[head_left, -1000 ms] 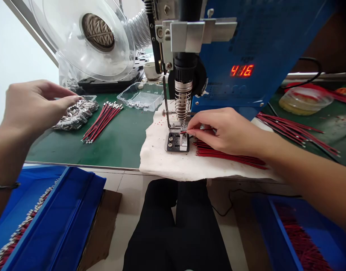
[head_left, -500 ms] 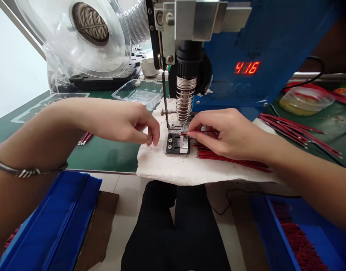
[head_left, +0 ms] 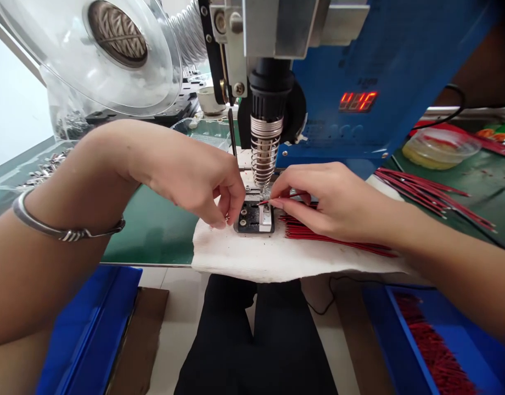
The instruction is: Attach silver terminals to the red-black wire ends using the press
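As the right hand (head_left: 324,200) pinches slender wire (head_left: 263,203), the left hand (head_left: 197,184) grips shiny metal (head_left: 226,218).

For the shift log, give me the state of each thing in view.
Left hand: fingertips pinched on a small shiny piece
Right hand: pinching a red wire
Display: lit red
Wire bunch: lying on white sheet
White sheet: spread out, edge ragged
Right-hand blue bin: partly filled with wires

the wires (head_left: 308,233) are mostly red, the ribbed cloth (head_left: 236,257) off-white, the tabletop (head_left: 153,236) green, the machine (head_left: 400,55) blue with glowing red digits (head_left: 358,101), the trousers (head_left: 252,345) black.
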`<state>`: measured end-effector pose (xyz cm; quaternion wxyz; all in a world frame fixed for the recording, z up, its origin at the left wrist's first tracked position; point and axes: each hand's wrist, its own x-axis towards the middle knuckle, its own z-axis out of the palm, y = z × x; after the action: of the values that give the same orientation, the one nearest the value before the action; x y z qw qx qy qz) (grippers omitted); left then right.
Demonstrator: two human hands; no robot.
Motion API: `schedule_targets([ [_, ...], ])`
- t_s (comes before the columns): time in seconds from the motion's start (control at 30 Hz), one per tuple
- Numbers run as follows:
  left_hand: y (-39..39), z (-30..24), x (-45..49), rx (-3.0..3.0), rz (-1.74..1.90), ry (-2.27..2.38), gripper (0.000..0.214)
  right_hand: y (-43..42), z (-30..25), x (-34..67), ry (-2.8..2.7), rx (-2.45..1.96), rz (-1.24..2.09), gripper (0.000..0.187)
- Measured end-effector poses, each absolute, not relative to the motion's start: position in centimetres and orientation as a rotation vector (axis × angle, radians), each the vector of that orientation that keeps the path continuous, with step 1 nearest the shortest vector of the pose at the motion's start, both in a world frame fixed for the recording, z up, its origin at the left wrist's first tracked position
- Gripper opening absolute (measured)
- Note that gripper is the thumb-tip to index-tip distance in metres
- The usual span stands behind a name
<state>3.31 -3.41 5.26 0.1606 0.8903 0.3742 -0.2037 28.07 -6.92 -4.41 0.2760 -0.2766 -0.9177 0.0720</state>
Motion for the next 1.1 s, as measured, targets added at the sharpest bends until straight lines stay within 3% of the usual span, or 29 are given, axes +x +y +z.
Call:
schedule_targets([
  [0.1,-2.7,5.2,2.7,2.388,-0.679,1.059,0.015,-7.0,-4.4,28.0,-2.462,-0.752,0.213,0.018],
  [0.4,-0.8,2.5,0.1,2.159,-0.408,0.771,0.015,-7.6,-3.9,27.7,-2.459,-0.822,0.23,0.018],
  [0.63,-1.5,2.2,-0.3,2.044,-0.247,0.809,0.04,-7.8,-3.8,27.7,-2.443,-0.852,0.218,0.016],
  [0.87,-1.0,1.7,0.1,2.082,-0.247,0.761,0.035,-7.8,-4.0,27.8,-2.44,-0.838,0.191,0.017],
  [1.1,-2.3,2.2,0.8,1.97,-0.274,0.783,0.045,-7.9,-3.8,27.7,-2.443,-0.869,0.198,0.019],
])
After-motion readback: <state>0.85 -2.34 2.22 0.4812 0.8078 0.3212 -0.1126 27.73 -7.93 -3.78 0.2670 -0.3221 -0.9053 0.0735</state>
